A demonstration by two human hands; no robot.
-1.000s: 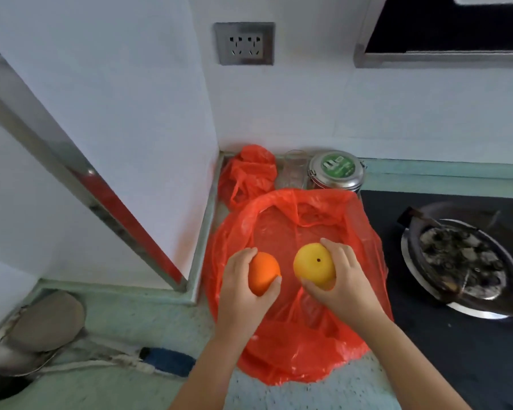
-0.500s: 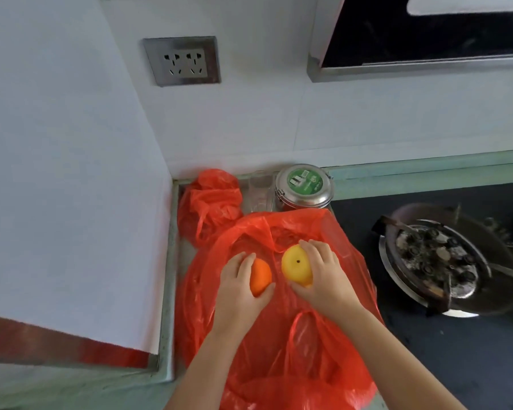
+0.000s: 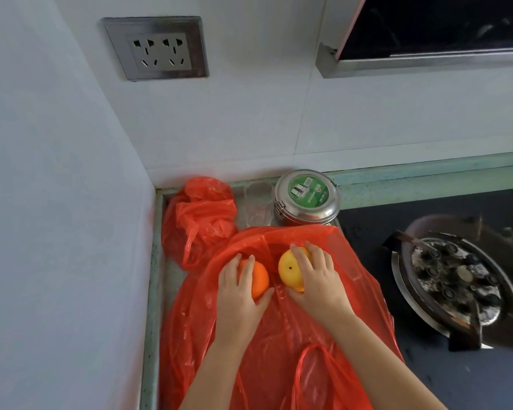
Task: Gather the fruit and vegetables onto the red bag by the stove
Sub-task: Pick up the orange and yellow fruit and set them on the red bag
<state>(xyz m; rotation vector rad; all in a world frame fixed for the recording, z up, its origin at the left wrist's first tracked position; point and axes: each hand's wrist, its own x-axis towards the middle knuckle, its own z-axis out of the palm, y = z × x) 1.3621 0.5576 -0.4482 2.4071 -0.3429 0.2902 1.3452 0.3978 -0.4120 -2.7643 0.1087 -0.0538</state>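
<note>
Red bag (image 3: 279, 335) cut by bottom edge; left hand (image 3: 240, 291) hides the orange's (image 3: 259, 281) left half.

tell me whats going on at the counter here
A person is setting two pieces of fruit down on the spread-out red bag beside the stove. The left hand grips an orange; the right hand grips a yellow fruit. Both fruits sit low against the plastic, with fingers wrapped over them. Behind the bag stand a bunched red bag, a clear glass and a steel tin.
</note>
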